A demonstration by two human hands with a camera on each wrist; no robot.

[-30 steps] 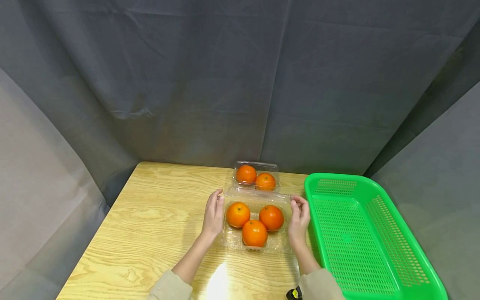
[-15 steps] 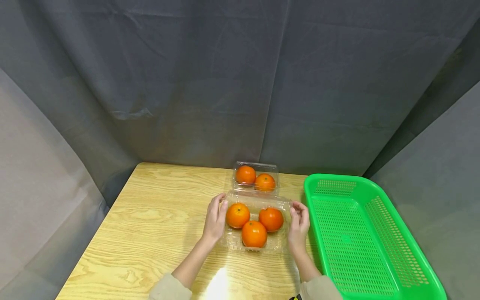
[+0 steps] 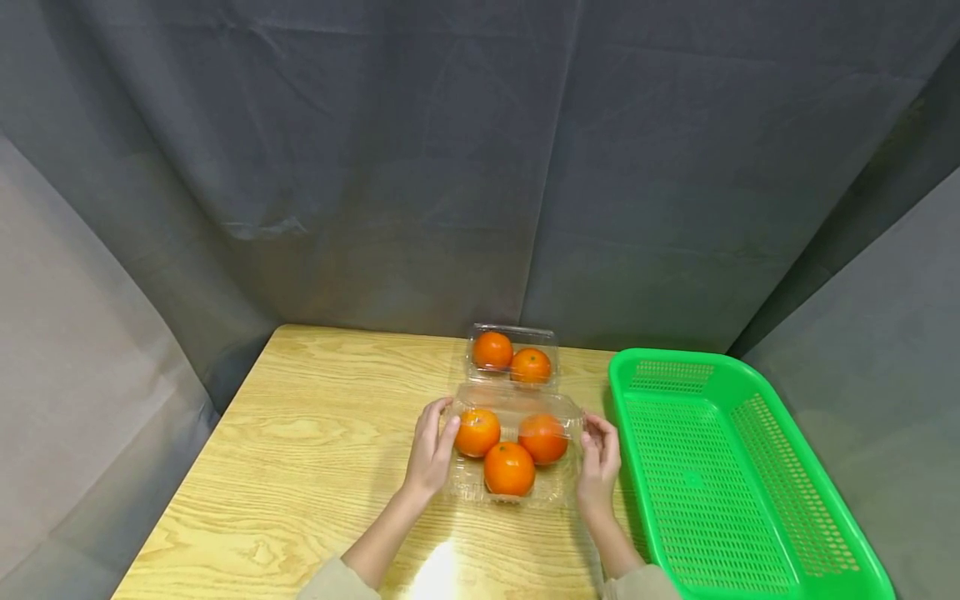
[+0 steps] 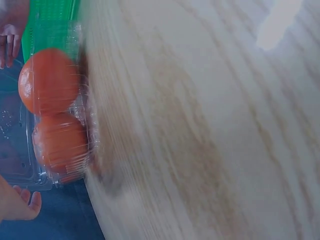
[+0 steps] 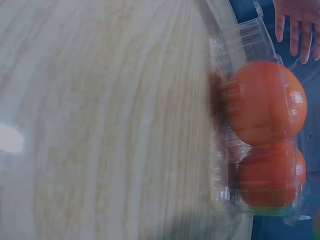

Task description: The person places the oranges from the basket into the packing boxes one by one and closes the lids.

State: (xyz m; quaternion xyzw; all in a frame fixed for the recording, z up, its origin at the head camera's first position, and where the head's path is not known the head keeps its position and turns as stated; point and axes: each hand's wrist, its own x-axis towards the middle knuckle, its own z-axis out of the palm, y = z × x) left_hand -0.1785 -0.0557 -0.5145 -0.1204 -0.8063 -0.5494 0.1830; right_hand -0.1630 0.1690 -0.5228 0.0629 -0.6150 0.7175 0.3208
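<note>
A clear plastic clamshell box [image 3: 555, 487] stands on the table with its lid [image 3: 506, 402] tilted up at the back. Three oranges [image 3: 509, 468] sit in its base. My left hand [image 3: 431, 454] holds the lid's left edge, thumb in front and fingers behind. On the other side my right hand [image 3: 597, 458] holds the right edge in the same way. In the right wrist view the fingers of the left hand [image 5: 301, 22] show beyond the box. The left wrist view shows two oranges [image 4: 49, 82] through the plastic and part of the right hand [image 4: 12, 22].
Behind the box, at the table's back edge, a second clear box [image 3: 546, 336] contains two oranges [image 3: 492, 351]. A green plastic basket [image 3: 693, 475] stands to the right, close to my right hand. A dark grey curtain [image 3: 390, 167] hangs behind the wooden table [image 3: 300, 433].
The lid has swung forward and down and now overlaps the two rear oranges in the head view. Both hands have moved slightly toward me with it. The oranges have stayed in place.
</note>
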